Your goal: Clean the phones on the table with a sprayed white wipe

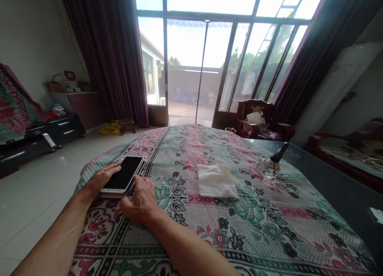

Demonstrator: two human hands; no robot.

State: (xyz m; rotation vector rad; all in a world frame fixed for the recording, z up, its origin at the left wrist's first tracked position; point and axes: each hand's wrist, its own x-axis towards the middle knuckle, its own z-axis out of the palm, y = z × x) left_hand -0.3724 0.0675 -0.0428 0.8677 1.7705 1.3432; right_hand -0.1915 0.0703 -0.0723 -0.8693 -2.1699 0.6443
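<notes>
A white-framed smartphone [125,174] with a dark screen lies toward the left of the table, its front raised on a flat, pale item [113,195] that I cannot identify. My left hand [101,180] grips the phone's left edge, fingers reaching along its side onto the screen's border. Against the right edge, my right hand [143,199] is curled, with its fingertips partly hidden. To the right of my hands, a white cloth [217,181] lies flat on the patterned tablecloth [185,220].
A clear glass container [266,168] with a black-handled item [279,152] stands at the table's right. Beyond the table are glass doors [191,68], a carved wooden chair [254,116] and purple curtains [110,48]. A low dark cabinet [66,128] stands left.
</notes>
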